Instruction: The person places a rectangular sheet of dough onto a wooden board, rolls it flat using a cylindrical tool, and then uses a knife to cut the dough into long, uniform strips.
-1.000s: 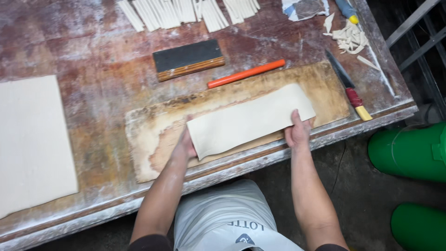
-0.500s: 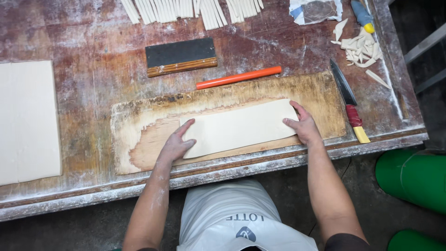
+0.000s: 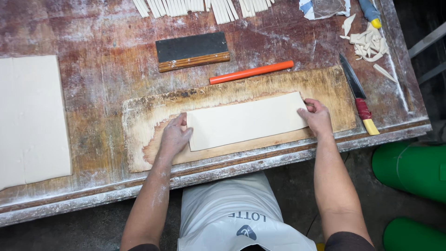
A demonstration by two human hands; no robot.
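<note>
Dough sheet lies flat on the floured wooden board, my left hand pressing one end and my right hand the other, palms down, seemingly gripping nothing. I judge I'm squaring it up; cutting next calls for the knife.

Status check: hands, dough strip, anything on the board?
Left hand flat on dough strip end; right hand at other end. Strip flat on wooden board. Nothing else on it.

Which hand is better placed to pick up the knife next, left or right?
Right, probably. The right hand rests on the dough sheet's near end, just beside the knife at the board's edge. The left hand sits at the far end.
</note>
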